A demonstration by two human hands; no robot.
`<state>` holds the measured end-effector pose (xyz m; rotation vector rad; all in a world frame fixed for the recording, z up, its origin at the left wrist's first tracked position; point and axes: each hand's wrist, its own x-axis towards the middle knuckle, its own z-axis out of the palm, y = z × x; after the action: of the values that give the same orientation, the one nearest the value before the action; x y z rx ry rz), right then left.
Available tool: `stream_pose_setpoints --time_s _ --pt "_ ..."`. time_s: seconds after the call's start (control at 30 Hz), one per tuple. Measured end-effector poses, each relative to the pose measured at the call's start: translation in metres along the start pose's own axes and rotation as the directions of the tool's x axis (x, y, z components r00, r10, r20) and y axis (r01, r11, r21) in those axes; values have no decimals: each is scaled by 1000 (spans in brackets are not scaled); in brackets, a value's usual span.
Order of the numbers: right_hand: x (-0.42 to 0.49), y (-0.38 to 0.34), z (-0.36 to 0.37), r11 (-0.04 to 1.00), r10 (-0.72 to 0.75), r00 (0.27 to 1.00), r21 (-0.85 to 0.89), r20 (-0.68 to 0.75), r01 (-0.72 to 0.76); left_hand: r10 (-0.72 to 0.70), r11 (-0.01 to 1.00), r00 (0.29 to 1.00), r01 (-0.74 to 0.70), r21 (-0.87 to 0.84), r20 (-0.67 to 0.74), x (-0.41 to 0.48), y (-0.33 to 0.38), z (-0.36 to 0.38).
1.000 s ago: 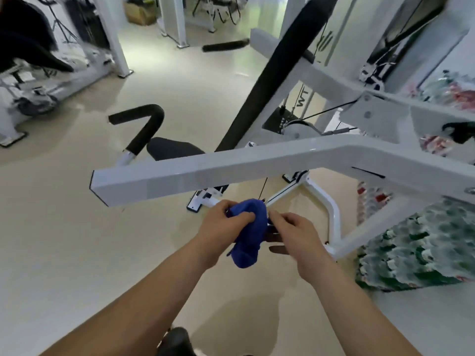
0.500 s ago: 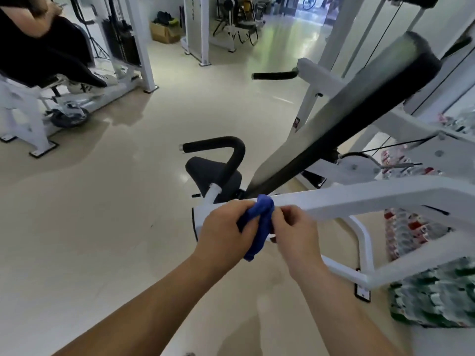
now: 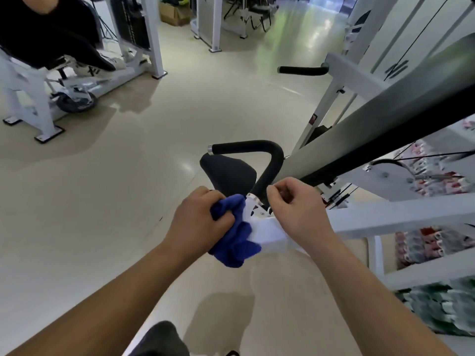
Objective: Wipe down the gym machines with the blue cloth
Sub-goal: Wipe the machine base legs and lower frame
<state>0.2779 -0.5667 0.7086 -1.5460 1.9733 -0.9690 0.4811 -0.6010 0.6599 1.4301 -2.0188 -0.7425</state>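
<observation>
One hand fewer on the blue cloth [image 3: 236,242] than a moment ago: bunched now in the curled fingers of the left hand [image 3: 198,222], pressed at nine o'clock of the white bar [image 3: 385,217] end, let go by the right hand [image 3: 300,209], curled empty at three o'clock, so wiping likely starting.
</observation>
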Motion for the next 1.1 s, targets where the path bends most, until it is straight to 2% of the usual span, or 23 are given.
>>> stream_pose_setpoints --time_s 0.07,0.17,0.27,0.37,0.47,0.6,0.73,0.83,0.93,1.1 --pt "14 -18 19 999 5 997 -51 78 -1 -84 996 994 85 -16 63 14 -24 -15" --pt "45 -47 57 991 75 963 -130 259 -42 -191 968 976 205 -147 106 49 -61 -36" --pt "77 -69 108 971 187 915 -207 357 -117 -201 956 969 226 -186 144 91 -105 -59" --pt "105 -84 165 941 305 908 -236 286 -241 -203 942 951 255 -219 233 128 -149 -83" --pt "129 -91 209 896 440 879 -161 183 -415 -193 934 931 271 -232 311 163 -184 -98" --pt "157 -86 249 803 591 794 -13 143 -595 -211 923 902 311 -226 377 225 -211 -98" --pt "192 -68 282 710 685 717 101 129 -697 -176 930 875 298 -214 452 284 -221 -79" --pt "228 -57 299 642 732 676 245 86 -726 -154 932 829 303 -200 538 326 -227 -62" --pt "273 -46 311 620 750 660 391 -41 -681 -141 924 791 321 -207 596 374 -232 -52" --pt "344 -37 329 487 851 513 526 -107 -698 -105 932 766 298 -206 635 459 -241 -45"
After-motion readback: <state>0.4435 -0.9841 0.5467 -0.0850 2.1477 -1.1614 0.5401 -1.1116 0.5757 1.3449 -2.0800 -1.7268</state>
